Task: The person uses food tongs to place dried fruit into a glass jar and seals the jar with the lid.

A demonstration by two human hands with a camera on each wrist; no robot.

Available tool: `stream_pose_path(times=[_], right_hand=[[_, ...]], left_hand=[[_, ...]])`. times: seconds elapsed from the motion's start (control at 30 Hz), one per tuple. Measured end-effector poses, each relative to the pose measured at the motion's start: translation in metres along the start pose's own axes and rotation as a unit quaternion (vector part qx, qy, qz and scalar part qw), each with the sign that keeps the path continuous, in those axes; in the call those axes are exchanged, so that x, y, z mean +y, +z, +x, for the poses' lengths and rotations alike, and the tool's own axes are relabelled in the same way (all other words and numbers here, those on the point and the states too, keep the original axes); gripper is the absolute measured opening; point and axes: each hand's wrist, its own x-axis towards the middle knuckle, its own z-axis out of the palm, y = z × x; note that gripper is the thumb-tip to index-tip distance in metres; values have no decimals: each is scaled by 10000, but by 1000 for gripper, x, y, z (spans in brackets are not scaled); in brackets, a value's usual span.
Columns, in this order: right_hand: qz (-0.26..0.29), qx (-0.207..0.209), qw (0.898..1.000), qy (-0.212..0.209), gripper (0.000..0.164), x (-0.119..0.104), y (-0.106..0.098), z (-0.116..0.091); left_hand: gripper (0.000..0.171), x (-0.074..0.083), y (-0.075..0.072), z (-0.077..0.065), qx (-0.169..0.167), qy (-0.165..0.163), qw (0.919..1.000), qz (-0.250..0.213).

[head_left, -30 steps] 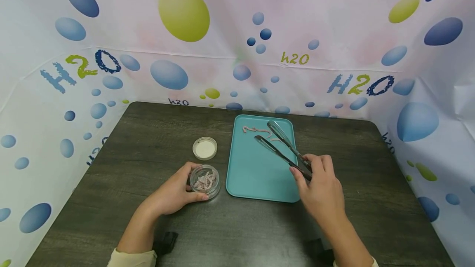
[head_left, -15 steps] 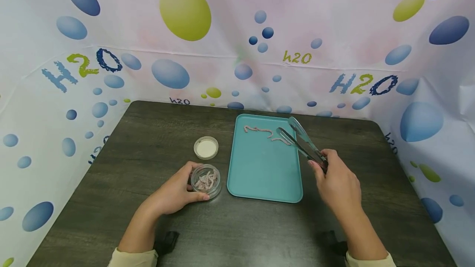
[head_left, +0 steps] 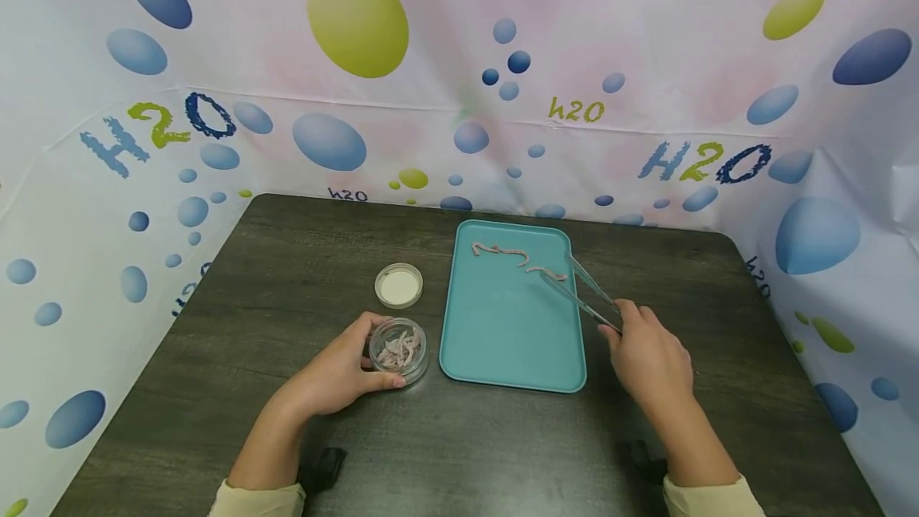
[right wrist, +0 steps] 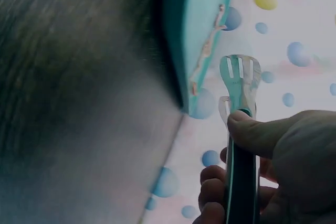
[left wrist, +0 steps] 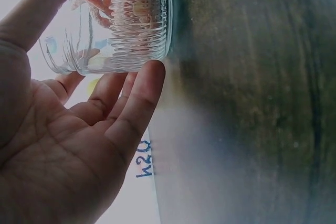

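Observation:
My left hand (head_left: 333,381) curls thumb and fingers around an open glass jar (left wrist: 136,45) with ribbed walls, standing left of the tray. Pinkish-white stringy pieces (head_left: 399,349) fill part of the jar. In my right hand (head_left: 652,361) are metal tongs (head_left: 583,304) with dark handles and slotted heads, seen closely in the right wrist view. Their arms stand apart, reaching over the right rim of the turquoise tray (head_left: 510,333). Across the back of the tray lie pale pink worm-like strips (head_left: 511,252); the right-hand strip (head_left: 546,270) is right by the tongs' tips.
A round lid (head_left: 398,286) lies pale side up behind the jar. The dark wood-grain table (head_left: 301,262) meets a sheet (head_left: 424,102) printed with blue and green bubbles at the back and sides. A small black object (head_left: 330,465) shows near the left wrist.
The tongs have swung right from above the tray's strips to its right edge, and their tips have dropped near the right-hand strip. My left hand and the jar have stayed in place.

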Motion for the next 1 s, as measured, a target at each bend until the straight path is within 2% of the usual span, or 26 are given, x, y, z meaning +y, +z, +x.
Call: stream_pose_path(times=[0.2,0.47,1.0], right_hand=[[-156,-37,9999,-9,46,0,11,7],[-389,296,9988,25,35,-1,14,12],[-278,30,9992,300,29,-1,10,14]], left_hand=[[86,-1,0,0,-19,59,10000,-37],[87,0,-1,0,-38,21,10000,-59],[86,-2,-1,0,-26,-28,10000,-38]])
